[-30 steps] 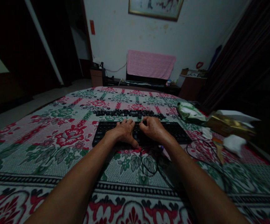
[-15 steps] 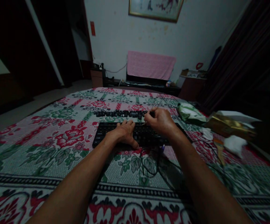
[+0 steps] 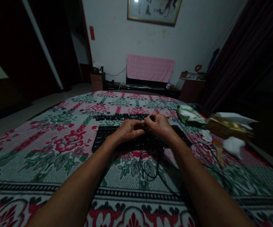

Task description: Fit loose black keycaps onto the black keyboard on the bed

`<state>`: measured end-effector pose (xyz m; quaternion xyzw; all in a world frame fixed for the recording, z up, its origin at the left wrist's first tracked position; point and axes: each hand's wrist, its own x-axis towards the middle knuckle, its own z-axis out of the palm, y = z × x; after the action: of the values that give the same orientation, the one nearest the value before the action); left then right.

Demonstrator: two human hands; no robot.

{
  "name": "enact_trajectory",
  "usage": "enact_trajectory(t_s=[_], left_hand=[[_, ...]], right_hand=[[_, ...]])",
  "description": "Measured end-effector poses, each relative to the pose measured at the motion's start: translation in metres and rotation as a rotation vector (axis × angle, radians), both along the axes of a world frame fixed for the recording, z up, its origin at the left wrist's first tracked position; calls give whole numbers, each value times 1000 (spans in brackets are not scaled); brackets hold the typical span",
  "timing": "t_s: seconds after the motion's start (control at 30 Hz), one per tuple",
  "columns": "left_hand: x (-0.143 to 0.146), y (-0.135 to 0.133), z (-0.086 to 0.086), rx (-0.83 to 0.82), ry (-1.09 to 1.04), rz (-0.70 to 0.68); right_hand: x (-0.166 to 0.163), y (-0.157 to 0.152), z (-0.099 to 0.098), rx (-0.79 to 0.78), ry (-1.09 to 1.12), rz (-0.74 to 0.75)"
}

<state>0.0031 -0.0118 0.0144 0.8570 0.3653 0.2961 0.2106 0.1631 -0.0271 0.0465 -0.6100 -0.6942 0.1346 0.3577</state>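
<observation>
- Black keyboard (image 3: 138, 144) lies flat on patterned cloth (image 3: 67, 167), long side across the view, both hands over its middle; some of the key area hidden by them.
- Left hand (image 3: 128, 130): over the keyboard's left-centre part, fingers and thumb pointing right, narrow gap between thumb and fingers. Can't tell if anything is held.
- Right hand (image 3: 160, 124): over right-centre part, fingers bent into a tight pinch, tips turned toward left hand. Pinched item, if any, too small and dark to tell.
- Fingertips of both hands meet or nearly meet above the keyboard's far edge; contact unclear.
- Loose black keycaps (image 3: 117, 117): long row on the cloth just beyond the keyboard, roughly parallel to it; right end partly behind right hand.
- Black cable (image 3: 150, 180): loops on cloth on the near side of the keyboard, more of it running out right past the right forearm.
- Right side of cloth: flat brush (image 3: 218, 154) with pale handle, crumpled white wad (image 3: 234, 146) just beside it, smaller white scrap (image 3: 206, 135) near, gold box (image 3: 228, 127) and green-white packet (image 3: 190, 115) farther back.
- Background: pink towel (image 3: 149, 67) draped over dark screen, framed picture (image 3: 154, 11) on wall above. Dim light.
</observation>
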Motion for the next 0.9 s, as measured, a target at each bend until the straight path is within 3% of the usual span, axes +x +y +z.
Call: enact_trajectory(t_s=[0.1, 0.4, 0.63, 0.9], left_hand=[[5, 1, -4, 53, -21, 26], [3, 0, -3, 225, 211, 30], [6, 0, -6, 171, 201, 7], [6, 2, -1, 225, 265, 126]], right_hand=[[-4, 3, -5, 13, 66, -11], [-4, 6, -13, -52, 182, -3], [2, 7, -10, -271, 463, -11], [3, 5, -5, -233, 553, -4]])
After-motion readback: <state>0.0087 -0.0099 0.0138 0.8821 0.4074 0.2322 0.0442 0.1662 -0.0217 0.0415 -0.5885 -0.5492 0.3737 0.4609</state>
